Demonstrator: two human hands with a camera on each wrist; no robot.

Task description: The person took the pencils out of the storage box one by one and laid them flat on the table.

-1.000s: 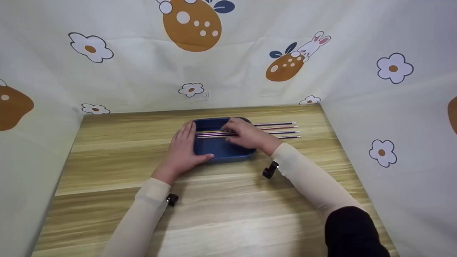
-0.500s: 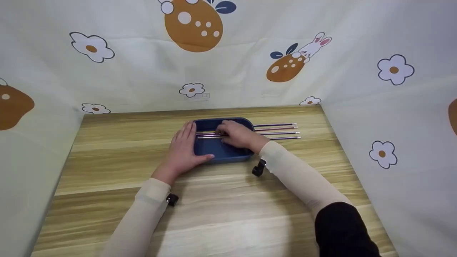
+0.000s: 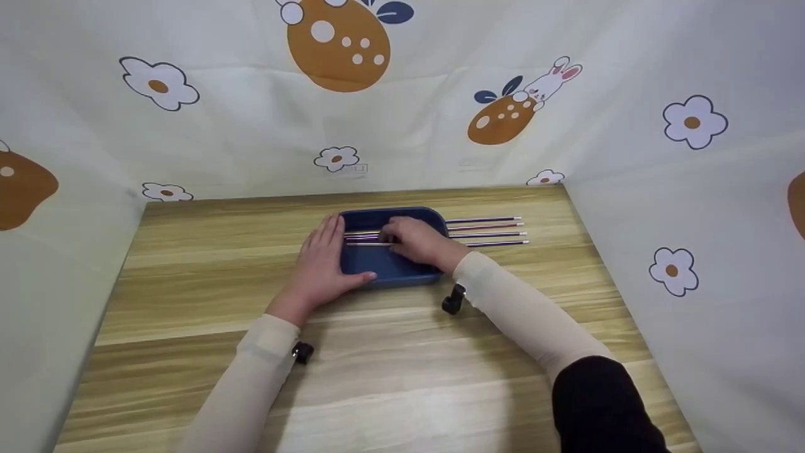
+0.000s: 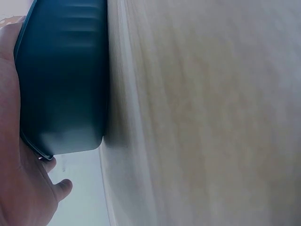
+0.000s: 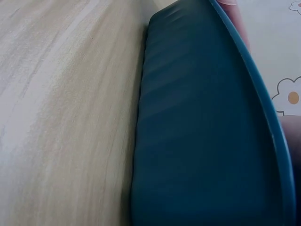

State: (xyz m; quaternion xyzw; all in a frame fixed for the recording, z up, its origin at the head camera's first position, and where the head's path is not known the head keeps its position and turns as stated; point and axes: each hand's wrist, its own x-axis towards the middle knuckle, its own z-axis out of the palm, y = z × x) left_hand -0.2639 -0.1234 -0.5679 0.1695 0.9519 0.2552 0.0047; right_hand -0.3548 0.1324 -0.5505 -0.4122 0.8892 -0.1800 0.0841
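A dark blue rectangular tray [image 3: 390,267] rests on the table near the back wall. My left hand [image 3: 321,261] braces its left end, fingers straight along the rim and thumb along the front rim. In the left wrist view, the left hand [image 4: 11,155] lies along the rim, two fingertips showing past the corner. Several slim pencils [image 3: 363,238] lie lengthwise inside the tray, one pencil [image 3: 368,244] a little in front of the rest. My right hand [image 3: 412,239] reaches into the tray with curled fingers at these pencils; its fingertips are hidden, and the pencils' right ends are covered.
To the tray's right, several more pencils [image 3: 487,234] with white ends lie side by side on the wood-grain table [image 3: 377,377]. A patterned cloth wall [image 3: 251,126] closes the back, with more cloth [image 3: 704,201] at the right. Each wrist wears a small black camera [image 3: 453,299].
My right hand has moved left within the tray. One pencil inside now lies apart, closer to the front, while the others have fanned slightly. The left hand stays in place.
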